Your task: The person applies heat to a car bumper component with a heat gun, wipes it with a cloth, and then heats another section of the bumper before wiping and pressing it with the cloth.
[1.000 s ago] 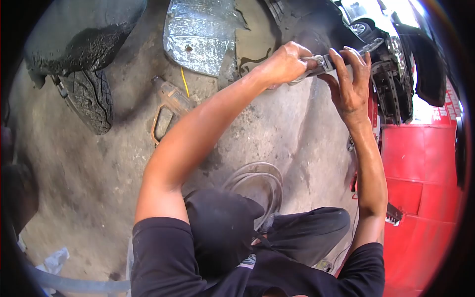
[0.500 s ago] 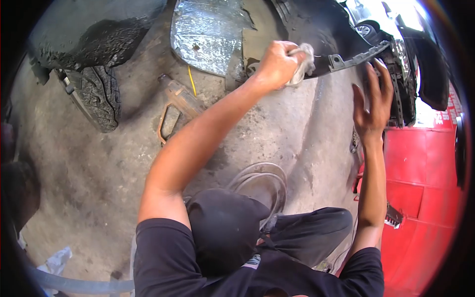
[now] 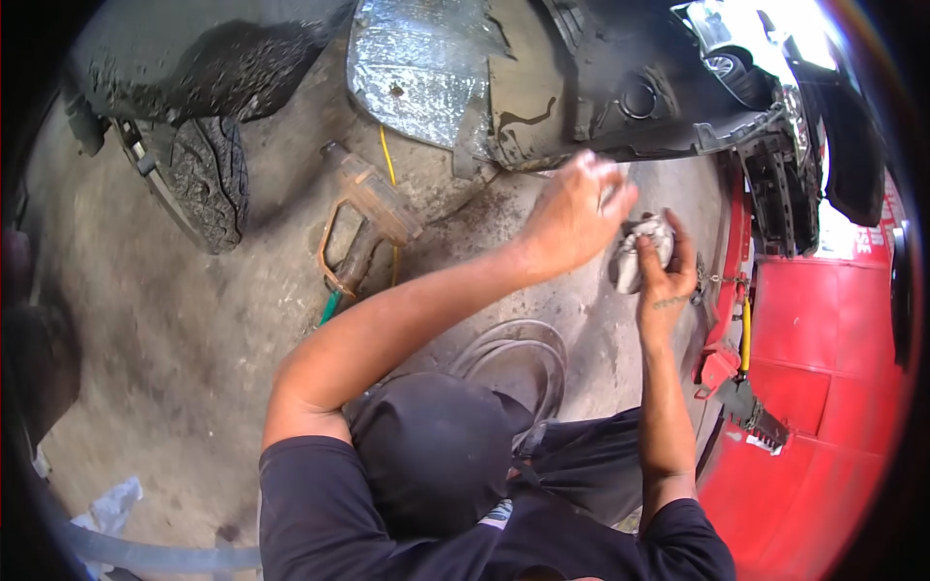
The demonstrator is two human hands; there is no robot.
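Note:
A crumpled grey-white rag (image 3: 630,271) is held in my right hand (image 3: 673,271), thumb and fingers closed around it, above the concrete floor. My left hand (image 3: 572,218) is close by on the left, just below the edge of a large black plastic car part (image 3: 668,107) that looks like a bumper. Motion smears its fingers, so I cannot tell whether they hold anything. The hands are apart, and neither visibly touches the black part. A round opening shows in that part's dark surface.
A silver foil-faced sheet (image 3: 417,73) lies at the top, left of the black part. Below it rests a worn brown tool (image 3: 378,198) with a loop handle, near a yellow cord (image 3: 388,155). A red panelled surface (image 3: 804,339) fills the right side. A treaded black piece (image 3: 208,179) stands left.
The rag has passed from my left hand to my right hand. My left hand has come down off the black part's edge; my right hand has moved left and down from its end.

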